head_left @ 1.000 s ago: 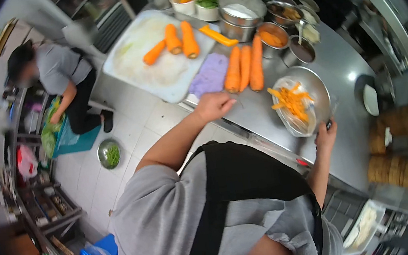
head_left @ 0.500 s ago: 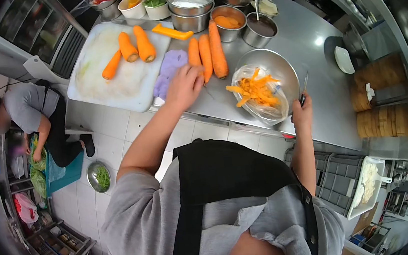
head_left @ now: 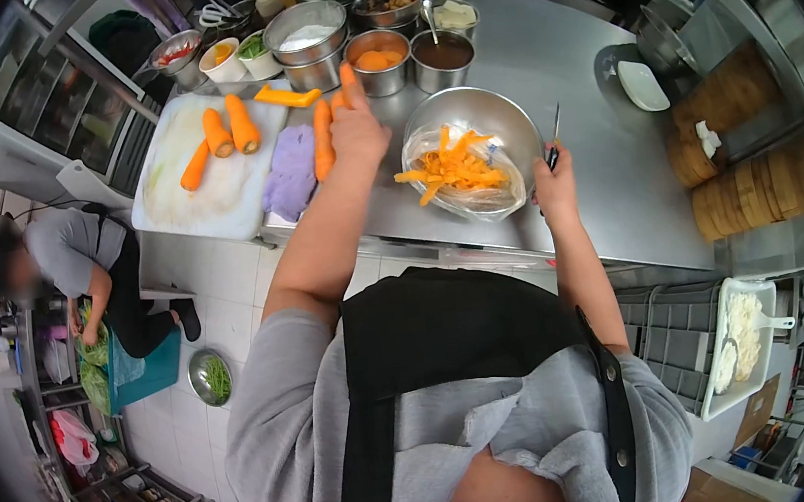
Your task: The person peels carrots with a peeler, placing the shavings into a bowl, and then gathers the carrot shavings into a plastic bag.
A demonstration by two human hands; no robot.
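Observation:
My left hand [head_left: 361, 137] reaches over the unpeeled carrots on the steel table, fingers closed around the rightmost carrot [head_left: 349, 80], whose upper end shows beyond them. Another carrot [head_left: 322, 143] lies just left of that hand, beside a purple cloth [head_left: 290, 172]. In my right hand [head_left: 555, 186] is a black-handled peeler [head_left: 554, 154], its slim metal blade pointing up and away from me. Between the hands, a steel bowl [head_left: 495, 113] lined with a clear plastic bag holds orange carrot peels [head_left: 454, 168]. Several trimmed carrots [head_left: 243, 124] rest on the white cutting board [head_left: 167, 193].
A yellow-orange plastic tool [head_left: 287, 95] lies at the board's far right corner. Steel pots of ingredients [head_left: 307, 42] crowd the back. Bamboo steamers [head_left: 762, 188] and a white dish [head_left: 643, 85] stand right. At far left, a co-worker [head_left: 83, 238] bends over greens [head_left: 94, 360].
My left hand has moved from beside the purple cloth onto the carrots and closed on the rightmost one. My right hand still holds the peeler beside the bowl. The view has shifted.

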